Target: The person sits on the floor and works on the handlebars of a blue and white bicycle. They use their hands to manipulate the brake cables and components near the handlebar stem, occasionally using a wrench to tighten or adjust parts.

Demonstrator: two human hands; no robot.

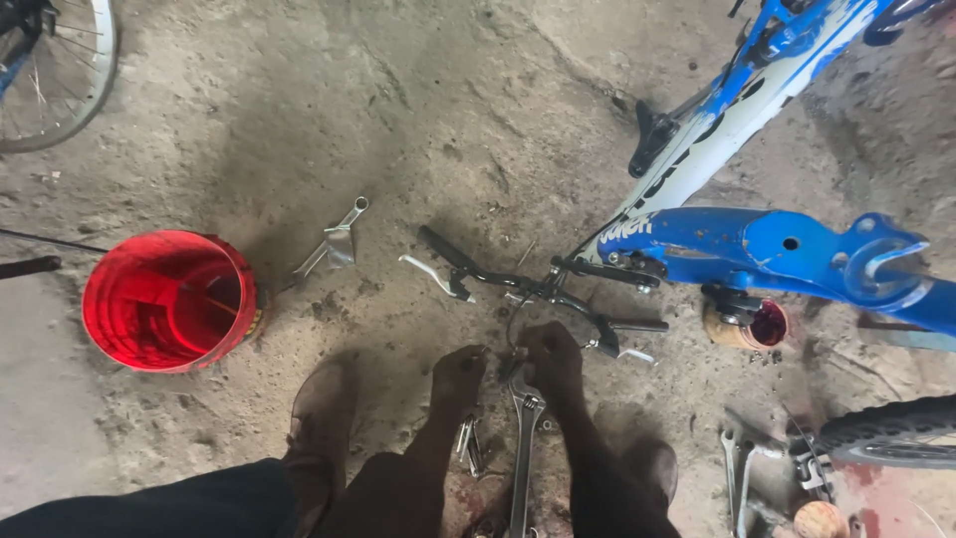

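Evidently mid-strip: handlebar (543,287) off the bike, flat on the concrete floor (478,120) at frame centre, black grips and silver brake levers (430,276) on it, cable loop hanging below the middle. Just at 6 o'clock of the bar, both hands down together. Left hand (460,375) fingers curled at the floor, whether clamped on anything cannot tell. Right hand (554,361) bunched over the cable end and the head of a long spanner (524,453), touching it, grip unclear. Small silver parts (470,443) between the wrists. Blue and white frame (757,239) at 2 o'clock, no bar fitted; small tin (747,326) beneath it. Another spanner (334,244) at 10 o'clock, red bucket (169,299) at 9. Removal judged done; work on cable and levers seemingly left.
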